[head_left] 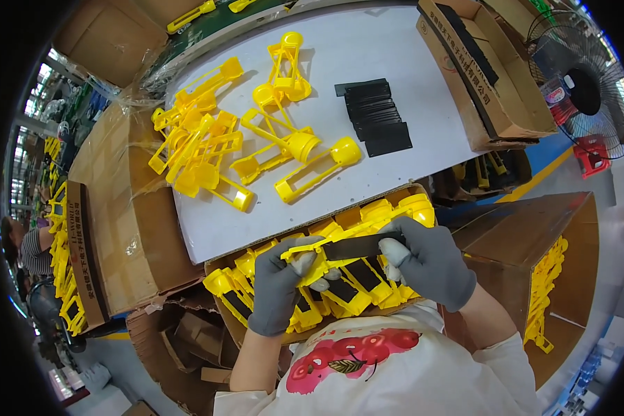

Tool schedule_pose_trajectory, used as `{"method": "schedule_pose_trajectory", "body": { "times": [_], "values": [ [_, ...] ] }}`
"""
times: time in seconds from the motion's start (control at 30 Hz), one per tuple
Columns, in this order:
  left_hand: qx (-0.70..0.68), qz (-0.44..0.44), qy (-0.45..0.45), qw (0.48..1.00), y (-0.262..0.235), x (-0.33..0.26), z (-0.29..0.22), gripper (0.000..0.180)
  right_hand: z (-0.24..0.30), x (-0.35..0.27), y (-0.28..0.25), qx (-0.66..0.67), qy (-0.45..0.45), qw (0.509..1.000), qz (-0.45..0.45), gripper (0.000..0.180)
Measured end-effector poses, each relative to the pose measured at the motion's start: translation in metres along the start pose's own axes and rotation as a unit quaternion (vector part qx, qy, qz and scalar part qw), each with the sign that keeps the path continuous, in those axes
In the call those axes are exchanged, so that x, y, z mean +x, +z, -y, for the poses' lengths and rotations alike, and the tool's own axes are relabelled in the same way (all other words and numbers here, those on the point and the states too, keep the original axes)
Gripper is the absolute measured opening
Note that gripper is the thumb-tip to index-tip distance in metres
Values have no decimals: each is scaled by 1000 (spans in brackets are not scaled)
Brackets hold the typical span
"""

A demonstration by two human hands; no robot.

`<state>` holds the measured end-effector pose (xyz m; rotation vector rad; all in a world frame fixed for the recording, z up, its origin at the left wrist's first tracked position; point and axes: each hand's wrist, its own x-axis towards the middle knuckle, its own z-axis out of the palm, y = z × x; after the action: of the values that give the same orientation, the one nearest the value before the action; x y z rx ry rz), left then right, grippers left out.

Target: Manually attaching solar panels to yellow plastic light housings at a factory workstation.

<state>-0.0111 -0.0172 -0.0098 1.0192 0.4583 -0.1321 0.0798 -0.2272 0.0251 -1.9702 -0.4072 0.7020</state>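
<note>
Gloved hands are seen from above at a white worktable (395, 48). 2 grey knit gloves are worn. The left hand (279, 281) is clenched around a long yellow moulded plastic frame (312, 251), gripped near its left end. The right hand (426, 260) is pinched on a flat black rectangular strip (357, 246), which is held against the top of the yellow frame, between the 2 hands. Both parts are held just above an open brown cardboard box (284, 236), which is packed with rows of the same yellow frames already fitted with black strips (353, 288); this box sits at the near edge of the table, directly in front of the person's white printed shirt (409, 374).

Farther back on the table, a loose heap of bare yellow plastic frames with round cup ends (249, 139) is spread out. To its right, a fanned stack of black strips (376, 114) is laid flat, well apart from the hands. Other cardboard boxes are placed around the table, and a floor fan (582, 83) is seen at the upper right.
</note>
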Motion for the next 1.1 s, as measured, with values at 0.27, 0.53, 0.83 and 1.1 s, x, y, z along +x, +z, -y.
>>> {"method": "schedule_pose_trajectory", "body": {
  "times": [0.27,0.53,0.83,1.1],
  "values": [
    [64,-26,68,995,-2,-1,8,31,-11,0,13,-113,-82,989,-55,15],
    [135,-28,12,990,12,-16,4,29,-24,-15,14,-244,-113,927,-260,54],
    [90,48,-59,993,-3,-36,21,26,-42,-40,21,-21,-38,998,-38,22],
    [246,13,-96,964,-4,-15,-9,46,-55,-50,32,-197,-34,980,3,40]
  ]
}}
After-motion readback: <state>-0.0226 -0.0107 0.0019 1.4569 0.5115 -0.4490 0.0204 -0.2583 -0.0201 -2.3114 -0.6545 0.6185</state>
